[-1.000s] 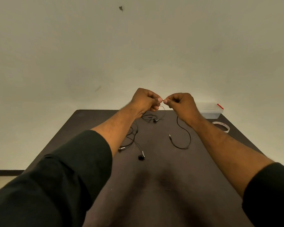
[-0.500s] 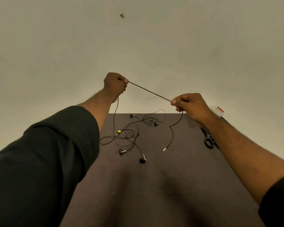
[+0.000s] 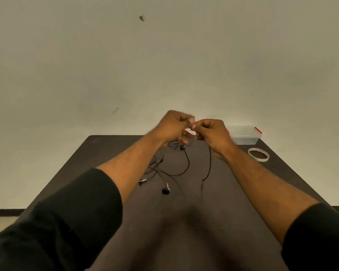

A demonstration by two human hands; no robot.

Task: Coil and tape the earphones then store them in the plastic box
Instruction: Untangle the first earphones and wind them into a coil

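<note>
I see both grips closed: left hand and right hand pinch the earphone cable, fingertips meeting. Cable hangs to the worktop. Plastic box sits just right of the hands, tape roll nearer me.

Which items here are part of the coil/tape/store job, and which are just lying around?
In the job:
- thin black earphone cable, pinched by left hand and right hand
- clear plastic box with red clips, far right on the table
- white roll of tape, beside the box
- tangle of other black earphones

Lying about:
- nothing loose; only the dark brown table
</note>
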